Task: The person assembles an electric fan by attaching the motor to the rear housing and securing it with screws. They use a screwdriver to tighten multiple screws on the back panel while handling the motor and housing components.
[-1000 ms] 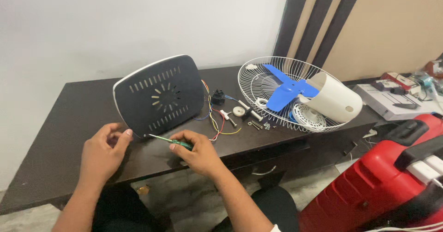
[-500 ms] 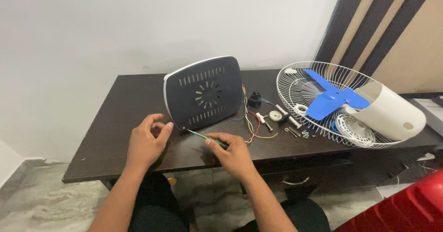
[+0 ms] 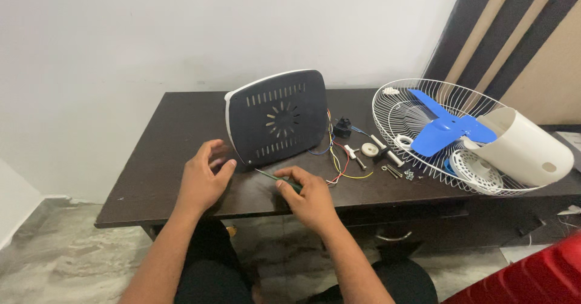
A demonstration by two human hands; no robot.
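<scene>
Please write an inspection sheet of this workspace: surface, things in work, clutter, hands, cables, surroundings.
Surface: dark table, against a white wall.
Things in work: black vented panel standing tilted on its edge; green screwdriver, tip toward the panel's lower corner.
Clutter: wire guard holding a blue blade, a white housing and a white disc; screws and small white parts beside it.
Hands: right hand grips the screwdriver; left hand open, beside the panel's lower edge.
Cables: coloured wires loose beside the panel.
Surroundings: marble floor; red object at lower right.
</scene>
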